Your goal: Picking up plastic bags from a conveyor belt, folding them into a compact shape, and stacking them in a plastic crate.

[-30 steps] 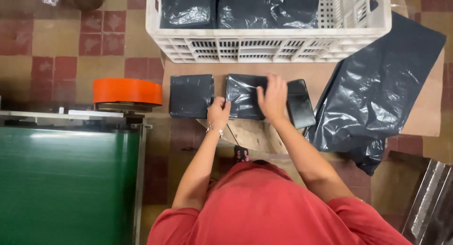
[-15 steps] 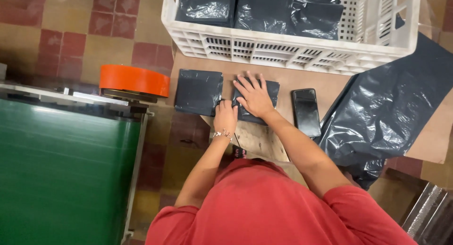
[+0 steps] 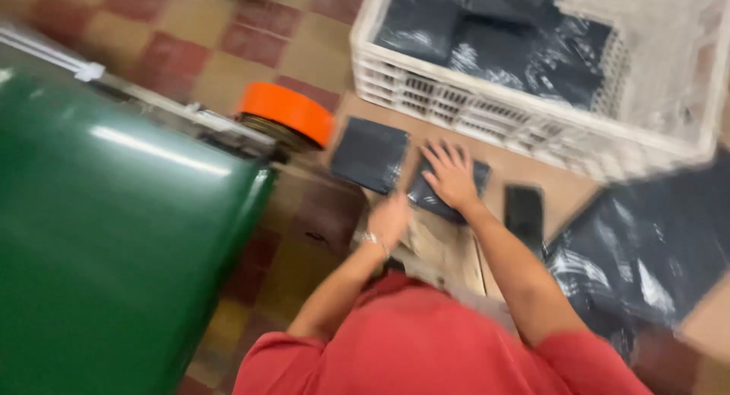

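Pressing flat, right hand (image 3: 452, 176) spread on dark packet (image 3: 441, 193); left hand (image 3: 389, 218) grips its near edge (blurred).

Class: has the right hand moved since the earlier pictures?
Yes. The right hand slid left, away from the phone, further onto the packet.

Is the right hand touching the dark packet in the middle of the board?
Touching. The head view shows the right hand lying flat with fingers spread on the dark packet, no gap between them.
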